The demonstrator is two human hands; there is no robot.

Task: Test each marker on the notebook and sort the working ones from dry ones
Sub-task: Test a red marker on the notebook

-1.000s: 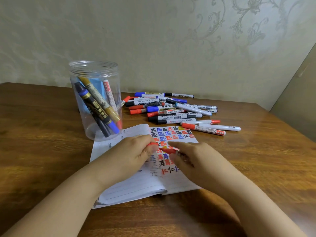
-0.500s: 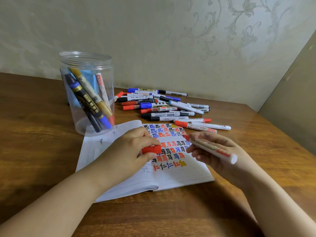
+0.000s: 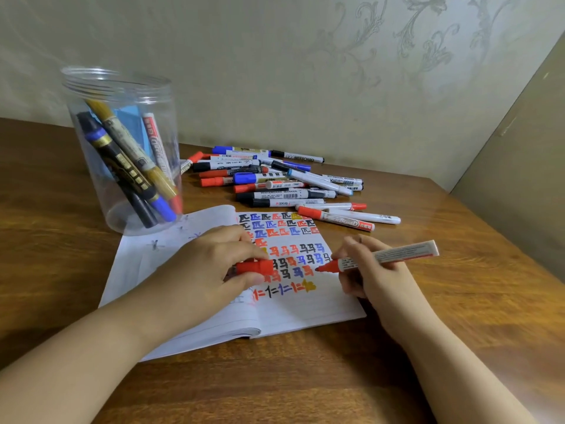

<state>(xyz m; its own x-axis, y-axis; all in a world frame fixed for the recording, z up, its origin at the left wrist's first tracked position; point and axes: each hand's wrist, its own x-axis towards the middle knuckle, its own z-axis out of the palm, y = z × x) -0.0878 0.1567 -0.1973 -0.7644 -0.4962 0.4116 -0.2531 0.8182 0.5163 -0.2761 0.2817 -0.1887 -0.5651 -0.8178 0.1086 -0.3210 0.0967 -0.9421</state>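
Note:
An open notebook (image 3: 189,319) lies on the wooden table, its right page covered with red, blue and black test marks. My right hand (image 3: 371,276) grips an uncapped red whiteboard marker (image 3: 388,257) in a writing hold, its red tip just above the page at the right end of the marks. My left hand (image 3: 211,270) rests on the notebook and pinches the marker's red cap (image 3: 255,267). A pile of several markers (image 3: 275,182) lies behind the notebook. A clear plastic jar (image 3: 122,148) at the left holds several markers.
The wooden table (image 3: 458,301) reaches a papered wall at the back. A beige panel (image 3: 519,179) stands along the table's right edge. Two markers (image 3: 345,218) lie apart from the pile, just past the notebook's top right corner.
The hands pulled the cap off the red marker. My right hand turned the marker into a writing grip and brought its tip down toward the page. My left hand kept the cap.

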